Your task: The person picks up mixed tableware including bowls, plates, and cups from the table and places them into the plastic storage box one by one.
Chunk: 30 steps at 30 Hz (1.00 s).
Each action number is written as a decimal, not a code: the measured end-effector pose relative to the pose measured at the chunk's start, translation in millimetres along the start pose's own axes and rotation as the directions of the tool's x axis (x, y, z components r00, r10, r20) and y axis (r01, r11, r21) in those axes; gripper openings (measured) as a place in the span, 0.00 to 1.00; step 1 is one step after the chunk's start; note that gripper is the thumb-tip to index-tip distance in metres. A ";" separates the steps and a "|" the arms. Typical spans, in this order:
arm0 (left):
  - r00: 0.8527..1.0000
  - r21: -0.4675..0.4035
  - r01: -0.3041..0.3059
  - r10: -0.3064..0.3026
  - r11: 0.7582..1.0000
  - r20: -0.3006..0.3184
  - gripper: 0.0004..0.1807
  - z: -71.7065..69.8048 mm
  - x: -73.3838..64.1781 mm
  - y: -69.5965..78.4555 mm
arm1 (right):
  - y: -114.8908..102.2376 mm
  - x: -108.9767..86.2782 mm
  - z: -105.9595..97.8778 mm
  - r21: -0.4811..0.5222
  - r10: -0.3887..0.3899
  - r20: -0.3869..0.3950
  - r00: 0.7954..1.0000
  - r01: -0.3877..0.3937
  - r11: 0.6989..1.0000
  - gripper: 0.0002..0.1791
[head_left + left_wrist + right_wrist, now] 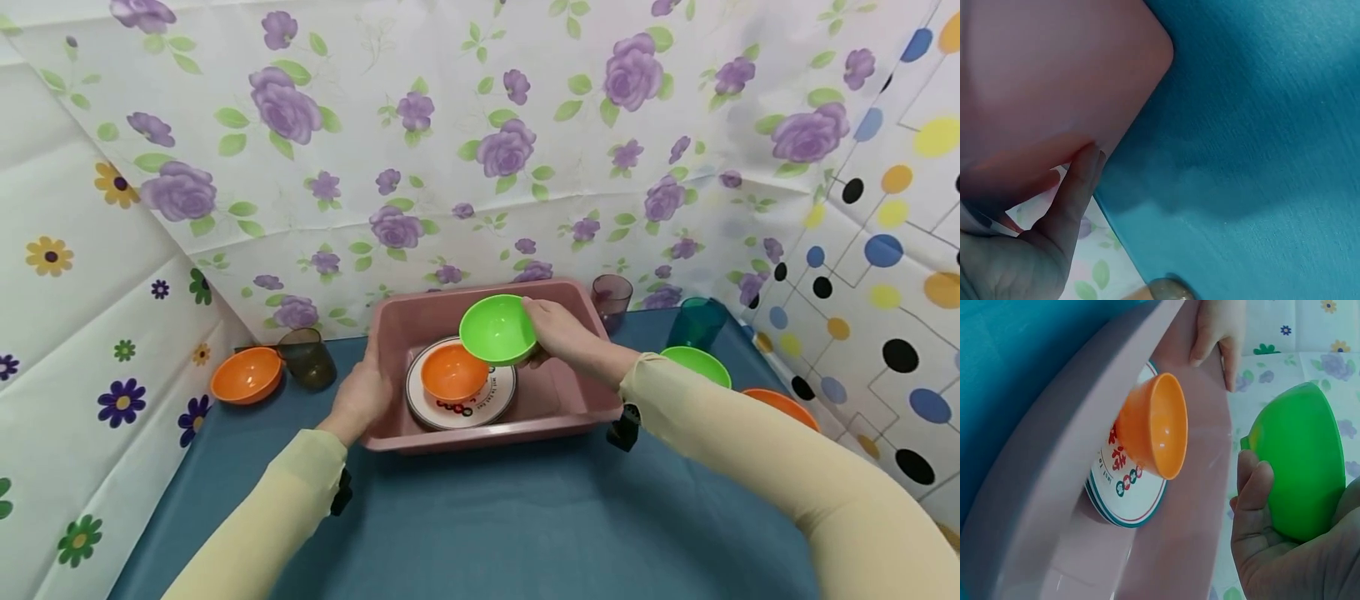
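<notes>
A bright green bowl (pixel 495 330) is tilted in my right hand (pixel 558 332), above the pink plastic basin (pixel 546 392). The fingers and thumb grip the bowl by its side, with fingertips near its foot in the right wrist view. Inside the basin, an orange bowl (pixel 453 373) sits on stacked white plates (pixel 483 408) with printed rims. My left hand (pixel 363 398) grips the basin's left wall, its thumb inside and fingers outside. In the left wrist view, fingers (pixel 1075 194) press along the basin's outer wall (pixel 1066 81).
Left of the basin are another orange bowl (pixel 246 376) and a dark brown cup (pixel 307 360). A purplish cup (pixel 611 300), a teal cup (pixel 696 323), a green bowl (pixel 697 363) and an orange bowl (pixel 783 407) stand right. Patterned sheets (pixel 450 167) enclose the blue table (pixel 480 517).
</notes>
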State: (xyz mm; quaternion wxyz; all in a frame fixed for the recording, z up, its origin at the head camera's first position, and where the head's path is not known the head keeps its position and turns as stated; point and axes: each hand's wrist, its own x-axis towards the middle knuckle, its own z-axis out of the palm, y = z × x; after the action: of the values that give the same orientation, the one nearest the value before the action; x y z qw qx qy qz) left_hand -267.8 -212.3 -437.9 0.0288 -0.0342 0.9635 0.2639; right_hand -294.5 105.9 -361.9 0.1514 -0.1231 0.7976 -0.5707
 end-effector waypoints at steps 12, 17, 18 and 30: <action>0.999 -0.012 -0.030 0.029 0.999 -0.033 0.44 1.8 -3.6 5.5 | 3.7 34.7 24.0 0.032 0.060 0.048 0.997 -0.062 0.998 0.28; 0.999 -0.014 -0.013 0.013 1.000 -0.033 0.44 1.3 -4.8 5.9 | 3.7 47.5 34.2 -0.020 0.094 0.049 0.994 -0.093 0.995 0.28; 1.000 -0.018 -0.009 0.008 1.000 -0.030 0.45 1.5 -5.0 5.9 | 3.5 49.5 36.3 -0.040 0.096 0.045 0.994 -0.094 0.995 0.27; 0.999 -0.022 0.009 -0.009 1.000 -0.031 0.43 -1.0 -4.7 2.0 | 1.8 66.9 57.2 -0.192 0.096 0.102 0.990 -0.075 0.979 0.22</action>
State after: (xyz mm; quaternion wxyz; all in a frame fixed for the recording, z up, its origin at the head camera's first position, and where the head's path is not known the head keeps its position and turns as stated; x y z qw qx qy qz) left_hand -263.3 -210.8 -435.7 0.0147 -0.0429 0.9607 0.2739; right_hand -334.5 31.8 -387.7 0.2076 -0.1337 0.8428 -0.4783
